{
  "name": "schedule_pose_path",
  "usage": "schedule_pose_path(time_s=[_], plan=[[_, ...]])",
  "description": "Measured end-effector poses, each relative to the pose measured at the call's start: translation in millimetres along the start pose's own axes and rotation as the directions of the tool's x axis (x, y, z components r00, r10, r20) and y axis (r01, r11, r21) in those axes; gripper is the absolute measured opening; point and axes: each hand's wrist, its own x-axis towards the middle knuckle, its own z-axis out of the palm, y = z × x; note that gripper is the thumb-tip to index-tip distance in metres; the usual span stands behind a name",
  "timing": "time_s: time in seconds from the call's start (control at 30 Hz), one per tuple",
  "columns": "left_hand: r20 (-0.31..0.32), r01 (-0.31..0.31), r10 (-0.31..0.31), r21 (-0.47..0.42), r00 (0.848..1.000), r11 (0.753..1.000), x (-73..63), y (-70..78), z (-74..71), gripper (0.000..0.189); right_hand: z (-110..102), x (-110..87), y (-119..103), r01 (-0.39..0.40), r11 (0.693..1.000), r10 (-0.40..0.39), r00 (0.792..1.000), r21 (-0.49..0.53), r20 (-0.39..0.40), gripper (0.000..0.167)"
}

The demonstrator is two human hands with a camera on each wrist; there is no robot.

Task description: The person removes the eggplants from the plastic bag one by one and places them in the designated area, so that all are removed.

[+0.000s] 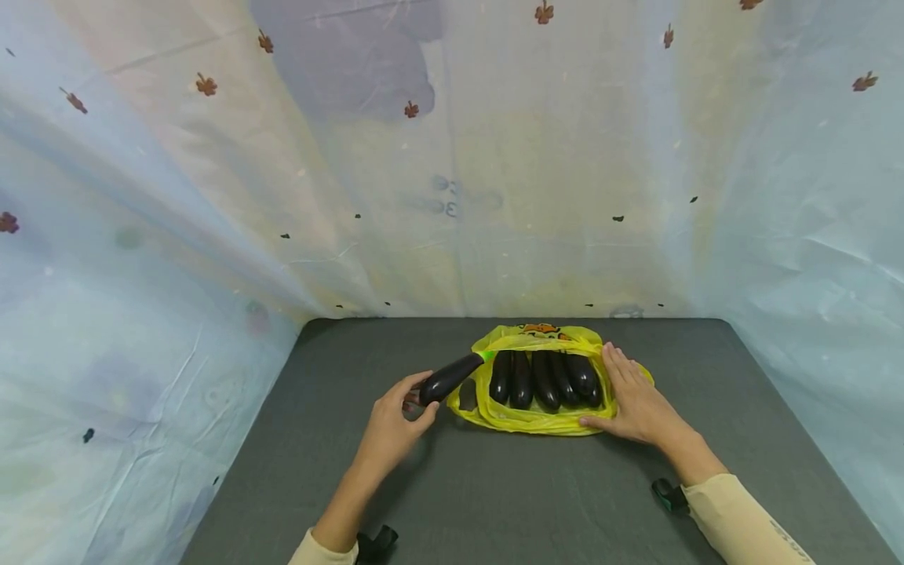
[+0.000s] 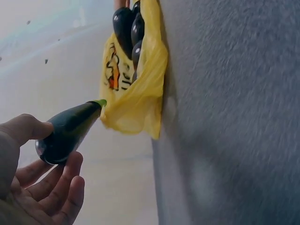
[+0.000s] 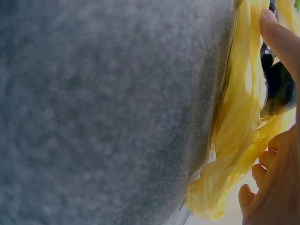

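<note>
My left hand (image 1: 397, 420) holds a dark purple eggplant (image 1: 449, 378) by its rounded end, thumb on one side and fingers on the other. The green stem end points right, over the left edge of a yellow plastic bag (image 1: 540, 424). Inside the bag's wide mouth several more eggplants (image 1: 545, 378) lie side by side. My right hand (image 1: 639, 408) rests along the bag's right end, fingers extended toward the back and thumb at the front rim. In the left wrist view the held eggplant (image 2: 70, 129) hangs clear of the table, its stem overlapping the bag (image 2: 136, 110).
The bag stands near the back of a dark grey table (image 1: 537, 502). Behind it and on both sides hangs pale sheeting (image 1: 452, 259) with small brown leaf shapes. Dark straps (image 1: 667, 496) show by my wrists.
</note>
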Motion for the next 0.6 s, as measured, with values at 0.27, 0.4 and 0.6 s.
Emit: schedule_pose_path(time_s=[0.27,0.4,0.6], plan=[[-0.037,0.018,-0.018,0.008,0.999,1.0,2.3,-2.4,-17.9,0.053,-0.3,-0.6,-0.1,-0.006,1.0,0.006,1.0,0.003,-0.002,0.139],[-0.054,0.026,-0.025,0.006,0.998,1.0,6.6,-9.8,-21.1,0.054,0.3,-1.0,0.0,-0.007,1.0,0.007,1.0,0.001,-0.011,0.139],[-0.07,0.082,-0.082,0.009,0.994,0.997,13.2,-23.5,-19.6,0.055,1.1,0.1,0.4,0.005,1.0,-0.005,1.0,0.002,-0.024,0.138]])
